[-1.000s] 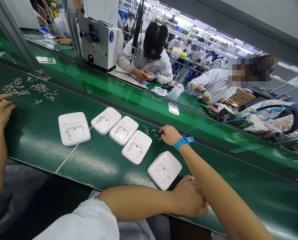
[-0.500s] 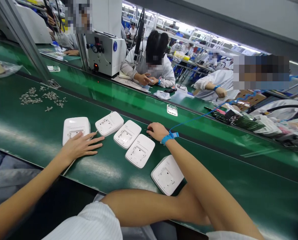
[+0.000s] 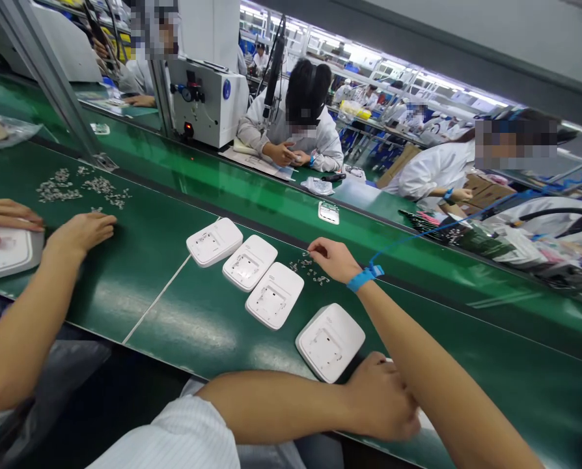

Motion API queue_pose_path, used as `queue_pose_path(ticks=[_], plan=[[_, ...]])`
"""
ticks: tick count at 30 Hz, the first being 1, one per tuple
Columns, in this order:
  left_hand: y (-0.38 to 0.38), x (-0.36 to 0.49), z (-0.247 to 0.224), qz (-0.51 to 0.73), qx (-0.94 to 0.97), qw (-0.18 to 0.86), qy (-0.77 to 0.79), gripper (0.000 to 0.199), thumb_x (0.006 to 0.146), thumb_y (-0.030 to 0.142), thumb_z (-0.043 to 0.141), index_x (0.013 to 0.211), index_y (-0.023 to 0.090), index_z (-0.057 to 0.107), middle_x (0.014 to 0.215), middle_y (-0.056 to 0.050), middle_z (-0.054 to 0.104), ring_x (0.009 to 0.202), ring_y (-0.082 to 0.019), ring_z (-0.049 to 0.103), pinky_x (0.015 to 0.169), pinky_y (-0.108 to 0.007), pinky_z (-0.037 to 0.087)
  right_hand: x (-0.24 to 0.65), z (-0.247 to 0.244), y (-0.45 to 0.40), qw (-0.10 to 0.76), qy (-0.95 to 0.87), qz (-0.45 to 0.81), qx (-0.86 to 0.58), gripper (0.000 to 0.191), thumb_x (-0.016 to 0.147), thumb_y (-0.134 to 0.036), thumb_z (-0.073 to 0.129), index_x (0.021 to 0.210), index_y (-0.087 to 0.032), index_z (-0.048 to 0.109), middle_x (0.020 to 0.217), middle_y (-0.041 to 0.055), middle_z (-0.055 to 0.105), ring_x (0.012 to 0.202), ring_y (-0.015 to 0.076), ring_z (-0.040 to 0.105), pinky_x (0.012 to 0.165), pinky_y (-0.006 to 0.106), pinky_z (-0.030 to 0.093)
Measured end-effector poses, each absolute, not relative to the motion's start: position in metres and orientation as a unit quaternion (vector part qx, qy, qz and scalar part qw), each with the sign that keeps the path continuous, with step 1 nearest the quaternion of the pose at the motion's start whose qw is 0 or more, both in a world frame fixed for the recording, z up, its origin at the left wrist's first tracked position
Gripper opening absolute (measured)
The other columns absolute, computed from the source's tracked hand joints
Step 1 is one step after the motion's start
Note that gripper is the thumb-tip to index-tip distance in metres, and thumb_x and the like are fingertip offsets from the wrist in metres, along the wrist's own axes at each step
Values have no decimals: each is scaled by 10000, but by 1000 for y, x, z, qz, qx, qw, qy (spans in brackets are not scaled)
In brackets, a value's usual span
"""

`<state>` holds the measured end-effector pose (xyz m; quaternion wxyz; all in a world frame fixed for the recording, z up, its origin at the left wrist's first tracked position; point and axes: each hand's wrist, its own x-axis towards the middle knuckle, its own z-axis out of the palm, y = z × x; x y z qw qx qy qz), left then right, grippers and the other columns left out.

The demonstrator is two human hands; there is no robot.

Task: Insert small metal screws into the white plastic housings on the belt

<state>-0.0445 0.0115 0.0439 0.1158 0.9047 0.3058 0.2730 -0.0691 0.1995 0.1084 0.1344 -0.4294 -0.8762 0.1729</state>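
My left hand [image 3: 383,400] reaches across the front edge of the bench, fingers curled on a white plastic housing [image 3: 428,430]. My right forearm hides most of that housing. Wearing a blue wrist strap [image 3: 365,277], my right hand [image 3: 337,259] is over a small scatter of tiny shiny parts [image 3: 317,279]. Its thumb and forefinger are pinched together; what lies between them is too small to make out. Beside my left hand lies another white housing [image 3: 330,343] with a recessed square. A row of three similar housings [image 3: 275,296] extends to the left.
At the left, a co-worker's hands [image 3: 79,234] are by a white housing [image 3: 12,254]. Loose small parts [image 3: 100,187] lie beyond them. A green conveyor [image 3: 271,189] runs behind the bench, carrying a white piece [image 3: 329,212]. A blue cord [image 3: 418,233] trails from my strap.
My right hand has shifted right, uncovering the tiny parts. My left hand has come into clearer view with a housing under it. The co-worker's hand and nearby housing have moved left.
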Motion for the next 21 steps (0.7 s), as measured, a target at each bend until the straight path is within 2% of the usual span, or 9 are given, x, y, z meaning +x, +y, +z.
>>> queue_pose_path(ticks=[2, 4, 7, 11, 14, 17, 21], plan=[[17, -19, 27, 311, 869, 199, 329, 238, 888, 360, 515, 1042, 252, 661, 953, -124, 673, 903, -276, 634, 728, -467, 482, -40, 122, 183, 179, -865, 203, -422, 117, 880, -265, 577, 926, -184, 648, 821, 23, 687, 716, 159, 611, 671, 273, 472], [19, -12, 19, 361, 820, 264, 358, 201, 874, 350, 517, 1012, 239, 612, 946, -125, 650, 940, -289, 615, 769, -474, 469, -4, 134, 159, 218, -851, 219, -424, 172, 887, -351, 602, 943, -196, 650, 838, 30, 694, 726, 171, 633, 657, 285, 497], [16, -16, 20, 454, 724, 349, 384, 163, 872, 300, 500, 1003, 207, 530, 953, -105, 604, 931, -253, 584, 824, -456, 471, 56, 144, 115, 267, -816, 219, -463, 230, 886, -418, 640, 969, -204, 661, 859, 41, 705, 747, 186, 662, 670, 302, 539], [14, -17, 25, 567, 588, 455, 355, 273, 925, 347, 470, 1141, 183, 446, 988, -77, 536, 865, -185, 539, 810, -379, 493, 122, 144, 53, 291, -771, 195, -531, 238, 888, -422, 666, 988, -208, 692, 883, 51, 720, 746, 189, 678, 694, 316, 569], [15, -14, 26, 568, 569, 497, 327, 265, 970, 370, 420, 1160, 190, 459, 964, -55, 547, 860, -172, 552, 791, -339, 484, 146, 139, 19, 273, -771, 176, -548, 190, 904, -393, 654, 951, -220, 716, 873, 48, 724, 761, 190, 680, 689, 310, 564], [16, -13, 26, 534, 590, 521, 308, 210, 982, 365, 427, 1030, 195, 541, 883, -26, 581, 784, -146, 550, 724, -293, 451, 152, 132, 0, 276, -769, 172, -551, 156, 924, -354, 631, 934, -231, 726, 830, 38, 716, 733, 179, 671, 667, 300, 551], [15, -13, 26, 518, 630, 502, 289, 168, 967, 314, 465, 919, 193, 572, 806, -1, 582, 724, -122, 516, 683, -267, 402, 151, 121, -6, 308, -755, 181, -549, 140, 932, -332, 624, 954, -238, 726, 835, 34, 712, 711, 175, 663, 645, 299, 548]])
